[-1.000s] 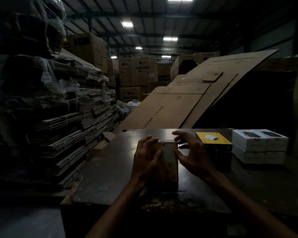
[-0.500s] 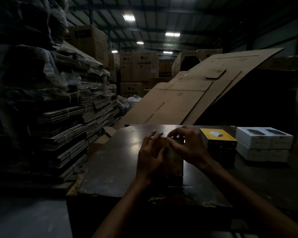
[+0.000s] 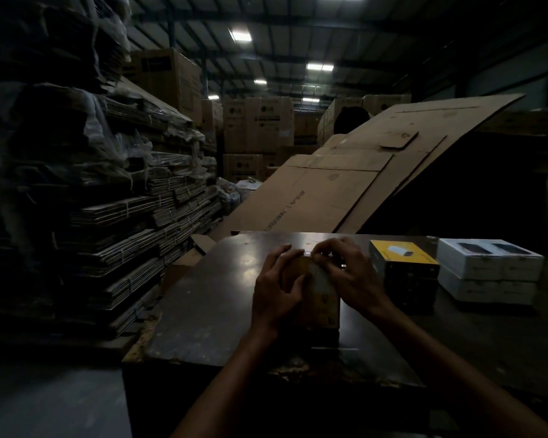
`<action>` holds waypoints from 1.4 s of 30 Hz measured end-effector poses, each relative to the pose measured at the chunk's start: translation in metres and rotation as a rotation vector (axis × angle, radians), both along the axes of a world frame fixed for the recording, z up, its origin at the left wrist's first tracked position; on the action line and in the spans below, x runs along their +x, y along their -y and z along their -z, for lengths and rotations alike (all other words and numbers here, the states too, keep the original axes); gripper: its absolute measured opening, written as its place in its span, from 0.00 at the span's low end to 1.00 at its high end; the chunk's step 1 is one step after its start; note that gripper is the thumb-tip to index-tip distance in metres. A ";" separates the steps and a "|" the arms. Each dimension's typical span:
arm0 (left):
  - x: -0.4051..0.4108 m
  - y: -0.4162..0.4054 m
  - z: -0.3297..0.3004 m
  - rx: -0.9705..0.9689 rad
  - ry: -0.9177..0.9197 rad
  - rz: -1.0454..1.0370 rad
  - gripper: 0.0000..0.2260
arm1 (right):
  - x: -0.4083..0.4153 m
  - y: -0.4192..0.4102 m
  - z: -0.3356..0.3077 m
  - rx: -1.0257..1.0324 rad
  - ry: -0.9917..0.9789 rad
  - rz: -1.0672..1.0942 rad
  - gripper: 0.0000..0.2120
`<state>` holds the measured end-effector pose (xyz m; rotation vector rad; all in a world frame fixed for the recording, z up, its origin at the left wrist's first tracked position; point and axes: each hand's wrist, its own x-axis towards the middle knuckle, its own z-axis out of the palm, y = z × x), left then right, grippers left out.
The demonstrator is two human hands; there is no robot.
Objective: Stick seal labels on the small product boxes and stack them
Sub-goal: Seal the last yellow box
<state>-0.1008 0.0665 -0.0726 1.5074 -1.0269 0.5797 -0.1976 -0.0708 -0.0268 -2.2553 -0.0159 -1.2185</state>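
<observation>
A small yellow box (image 3: 321,292) is stood upright near the middle of the dark table (image 3: 209,298). It is gripped at its left side by the left hand (image 3: 274,289), fingers curled. Its top edge is pinched by the right hand (image 3: 345,276). Toward the right edge, a yellow-topped box stack (image 3: 404,273) is seen beside white boxes (image 3: 487,270).

Yellow-topped black box (image 3: 404,263); white boxes (image 3: 489,270) with dark windows; dark glossy table (image 3: 209,311); brown cardboard (image 3: 345,188).

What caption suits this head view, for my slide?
Both hands hold a yellow box on the table.
</observation>
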 end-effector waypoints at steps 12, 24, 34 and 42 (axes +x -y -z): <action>0.001 0.001 0.001 -0.014 0.007 0.012 0.20 | -0.001 -0.005 0.002 0.029 0.010 -0.014 0.05; 0.001 0.003 0.002 -0.041 0.020 0.019 0.20 | -0.001 -0.013 -0.002 0.104 -0.091 0.049 0.03; 0.002 0.004 0.003 -0.043 0.011 0.024 0.20 | -0.002 -0.011 -0.001 0.118 -0.091 0.006 0.04; -0.001 0.004 0.004 -0.044 -0.016 -0.003 0.19 | -0.014 -0.008 -0.015 0.369 -0.022 -0.146 0.07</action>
